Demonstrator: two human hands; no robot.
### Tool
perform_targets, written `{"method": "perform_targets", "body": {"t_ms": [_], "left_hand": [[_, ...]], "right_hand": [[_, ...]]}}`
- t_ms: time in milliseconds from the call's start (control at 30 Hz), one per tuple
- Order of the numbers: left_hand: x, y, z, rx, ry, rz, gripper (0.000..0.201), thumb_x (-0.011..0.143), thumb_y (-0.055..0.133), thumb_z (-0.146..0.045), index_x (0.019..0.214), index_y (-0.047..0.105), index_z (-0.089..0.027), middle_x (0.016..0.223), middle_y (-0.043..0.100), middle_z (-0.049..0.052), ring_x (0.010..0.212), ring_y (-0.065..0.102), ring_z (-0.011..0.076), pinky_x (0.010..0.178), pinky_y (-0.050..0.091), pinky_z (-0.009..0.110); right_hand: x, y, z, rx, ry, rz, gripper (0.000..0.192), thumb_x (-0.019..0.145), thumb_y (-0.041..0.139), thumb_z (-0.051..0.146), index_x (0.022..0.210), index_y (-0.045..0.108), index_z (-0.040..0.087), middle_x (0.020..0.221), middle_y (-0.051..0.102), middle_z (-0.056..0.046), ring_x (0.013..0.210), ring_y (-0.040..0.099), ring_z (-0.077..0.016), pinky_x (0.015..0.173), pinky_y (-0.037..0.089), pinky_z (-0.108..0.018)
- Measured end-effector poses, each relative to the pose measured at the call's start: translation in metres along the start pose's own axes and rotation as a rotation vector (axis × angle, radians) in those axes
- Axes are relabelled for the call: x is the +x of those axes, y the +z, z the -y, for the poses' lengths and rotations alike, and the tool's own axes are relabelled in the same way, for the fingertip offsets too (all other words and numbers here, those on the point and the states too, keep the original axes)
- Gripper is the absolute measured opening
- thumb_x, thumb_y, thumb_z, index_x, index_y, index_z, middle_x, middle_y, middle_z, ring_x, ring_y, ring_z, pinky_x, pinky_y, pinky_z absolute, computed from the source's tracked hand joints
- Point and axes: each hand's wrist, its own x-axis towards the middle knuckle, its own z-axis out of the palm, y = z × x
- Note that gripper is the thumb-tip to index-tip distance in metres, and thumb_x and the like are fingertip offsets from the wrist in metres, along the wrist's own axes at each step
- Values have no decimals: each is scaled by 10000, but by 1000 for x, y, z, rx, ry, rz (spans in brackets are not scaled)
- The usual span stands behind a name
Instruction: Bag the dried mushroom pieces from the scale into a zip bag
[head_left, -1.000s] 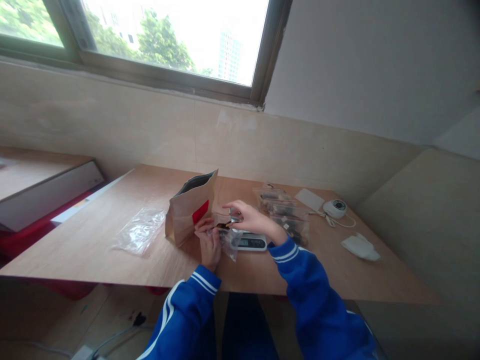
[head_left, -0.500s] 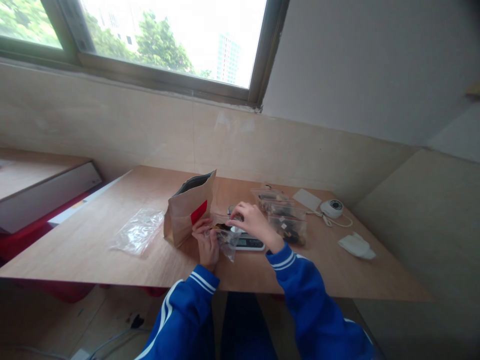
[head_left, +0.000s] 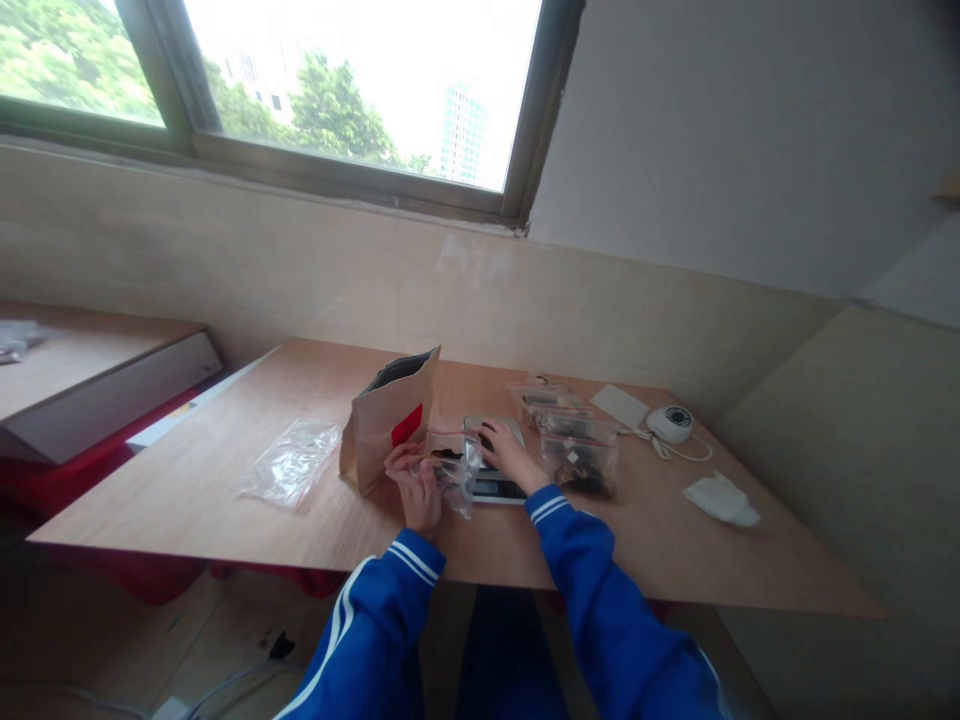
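Note:
My left hand (head_left: 415, 487) holds a small clear plastic bag (head_left: 454, 466) with dark contents, lifted just above the wooden table (head_left: 225, 500). My right hand (head_left: 505, 450) rests on the platform of a small digital scale (head_left: 495, 470), fingers on something dark there; whether it grips anything I cannot tell. An open brown paper pouch with a red label (head_left: 390, 418) stands just left of my hands.
A heap of empty clear bags (head_left: 291, 460) lies to the left. Several filled clear bags (head_left: 574, 440) sit right of the scale. Further right are a white card (head_left: 619, 404), a round white device with a cord (head_left: 670, 424) and a crumpled tissue (head_left: 721, 499).
My right hand has come down from the top of the small bag onto the scale platform. The left hand keeps holding the bag. The camera has shifted slightly.

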Motion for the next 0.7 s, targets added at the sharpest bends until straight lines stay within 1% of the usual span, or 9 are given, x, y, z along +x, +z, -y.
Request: {"method": "perform_targets", "body": {"t_ms": [100,167,267,300,367,467,533,633,700], "left_hand": [[2,0,-2,-11,39,-3,169,902,446,-352,907,377,-197,1051,496,119,985,575,218,888,466,446],[2,1,-3,-19,49,0,156,899,452,-333,908,377,-197,1046,496,122,984,572,224,883,462,456],[2,1,-4,-36,38,9,155,904,445,-336,905,371,-200,1043,491,122,986,567,227,887,454,471],[2,0,-4,-41,29,12,162,906,442,-346,901,368,-202,1041,486,120,993,563,228,893,451,472],[2,0,-5,-47,15,18,175,909,437,-363,893,366,-204,1039,476,118,1009,554,229,902,449,470],[2,-1,-6,-35,6,32,187,913,430,-380,888,379,-201,1032,473,111,1014,548,226,903,452,460],[2,-2,-7,-29,6,36,196,912,436,-389,890,389,-199,1022,484,105,999,553,224,892,459,453],[1,-3,-7,-16,14,33,190,913,445,-379,905,389,-198,1019,498,101,985,559,222,879,466,445],[1,-3,-5,-1,22,42,181,918,445,-368,918,391,-195,1020,500,99,991,558,221,876,467,436]], "right_hand": [[2,-5,0,46,8,-25,179,854,610,216,1011,685,172,1072,647,-132,1052,587,-247,934,459,-397],[1,-10,0,84,29,-54,92,839,625,199,882,698,165,939,664,-103,948,608,-225,876,474,-364],[0,-18,-2,153,82,-125,90,809,653,209,736,685,169,825,668,-79,865,613,-214,853,467,-366],[0,-21,-2,181,104,-155,107,805,656,232,721,681,170,812,671,-77,848,615,-214,848,468,-371],[1,-27,2,251,149,-217,156,817,635,303,762,686,167,836,687,-82,833,626,-214,824,482,-376],[7,-39,21,374,189,-278,317,873,527,418,950,679,151,931,711,-96,837,653,-202,765,519,-349],[11,-47,40,548,186,-233,394,878,500,472,1037,660,149,976,717,-93,838,666,-191,723,535,-322],[14,-57,71,807,140,-38,391,817,595,489,1004,681,157,949,722,-72,816,665,-182,690,531,-293],[13,-60,86,771,78,68,331,799,638,450,951,700,163,918,723,-60,821,657,-180,705,515,-286]]}}
